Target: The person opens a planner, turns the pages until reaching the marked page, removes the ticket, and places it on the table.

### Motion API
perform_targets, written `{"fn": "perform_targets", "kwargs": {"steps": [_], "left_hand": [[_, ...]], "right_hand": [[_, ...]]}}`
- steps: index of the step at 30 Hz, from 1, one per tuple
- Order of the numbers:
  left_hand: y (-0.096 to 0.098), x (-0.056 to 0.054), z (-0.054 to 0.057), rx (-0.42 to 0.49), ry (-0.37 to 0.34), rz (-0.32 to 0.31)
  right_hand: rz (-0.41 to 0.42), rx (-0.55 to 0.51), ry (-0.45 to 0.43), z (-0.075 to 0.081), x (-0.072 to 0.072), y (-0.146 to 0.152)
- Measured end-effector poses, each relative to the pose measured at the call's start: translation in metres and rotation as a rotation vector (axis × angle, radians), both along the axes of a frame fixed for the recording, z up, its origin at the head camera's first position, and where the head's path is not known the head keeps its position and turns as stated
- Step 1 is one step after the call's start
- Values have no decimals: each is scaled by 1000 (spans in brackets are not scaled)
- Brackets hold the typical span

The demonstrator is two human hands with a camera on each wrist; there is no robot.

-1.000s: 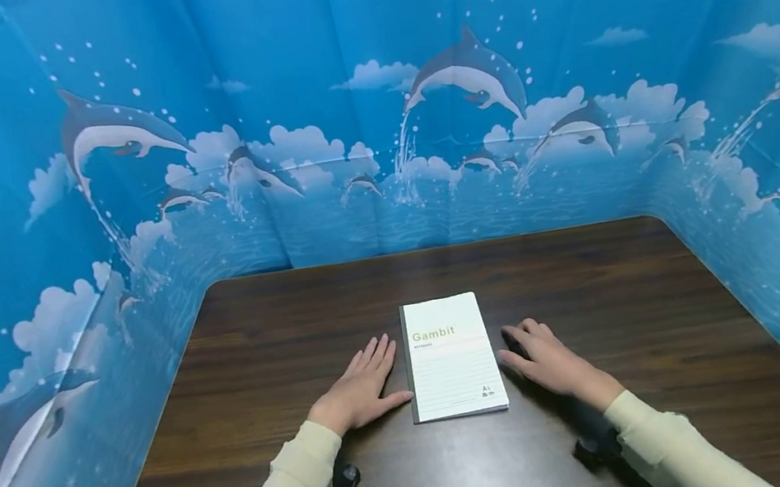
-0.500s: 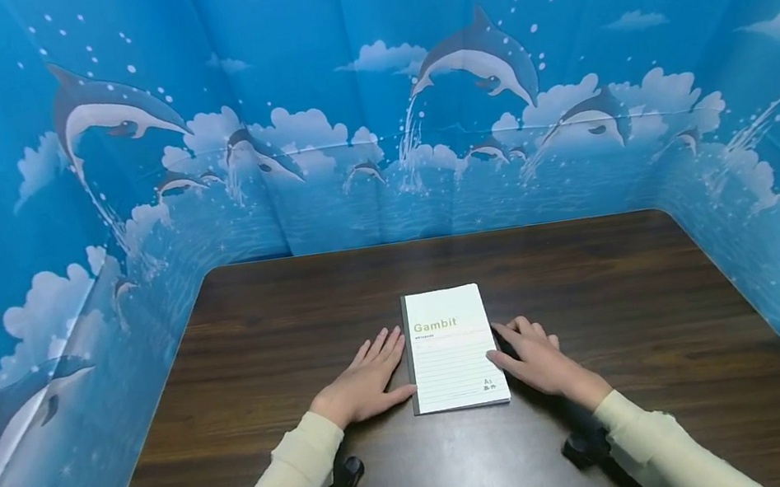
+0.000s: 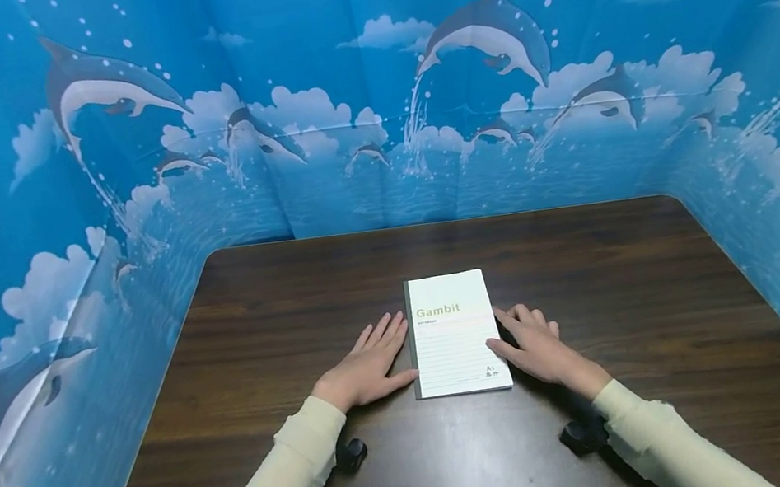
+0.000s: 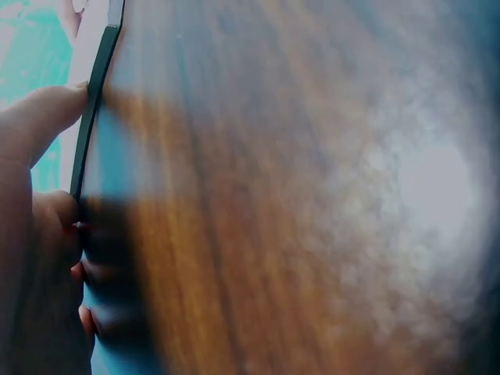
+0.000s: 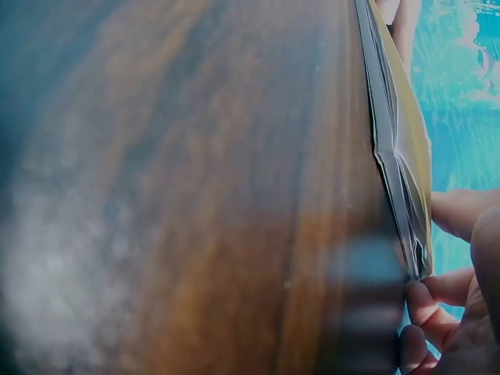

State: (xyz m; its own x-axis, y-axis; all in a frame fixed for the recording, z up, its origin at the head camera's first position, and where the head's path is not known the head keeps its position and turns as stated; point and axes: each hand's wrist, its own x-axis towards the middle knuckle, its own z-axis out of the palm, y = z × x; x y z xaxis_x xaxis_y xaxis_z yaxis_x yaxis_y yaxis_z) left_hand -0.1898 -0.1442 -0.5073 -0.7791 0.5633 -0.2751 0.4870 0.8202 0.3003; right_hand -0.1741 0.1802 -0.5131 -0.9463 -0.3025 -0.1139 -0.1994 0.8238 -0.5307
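Observation:
A closed notebook, white with "Gambit" on its cover and a dark spine strip on its left side, lies on the table. My left hand lies flat beside the spine with its fingers spread; the thumb touches the spine edge, as the left wrist view also shows at the dark spine. At the other side, my right hand pinches the notebook's right edge, the thumb on the cover and the forefinger along the edge. From the right wrist camera, the page edges look slightly parted near the fingers.
The dark wooden table has rounded far corners. Behind and at both sides hangs a blue curtain printed with dolphins. Black wrist cameras sit below both wrists, the left device and the right device.
My right hand has moved left to the notebook's right edge, its thumb coming onto the cover. My left hand stays beside the spine. The head view has tilted slightly down.

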Motion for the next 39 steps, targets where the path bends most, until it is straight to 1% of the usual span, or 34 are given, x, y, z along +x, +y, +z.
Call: {"fn": "perform_targets", "kwargs": {"steps": [5,11,18,22,25,30,33,35,39], "left_hand": [[1,0,1,3,-2,-3],[0,0,0,-4,-1,3],[-1,-2,-4,-6,15,5],[-1,-1,-3,-7,9,-3],[-1,-1,-2,7,4,-8],[1,-1,0,-6,10,-1],[1,2,0,-18,7,0],[0,3,0,-14,1,1],[1,3,1,-4,-2,0]], "right_hand": [[5,-18,-20,2,2,-1],[5,-82,-75,6,3,-3],[-45,-204,-168,10,-2,-3],[-52,-213,-182,11,-2,-4],[-70,-227,-161,11,-2,-5],[-122,-264,-43,12,-3,-5],[-156,-260,11,12,-3,-5],[-171,-253,29,11,-3,-6],[-169,-283,20,13,-4,-7]]}}
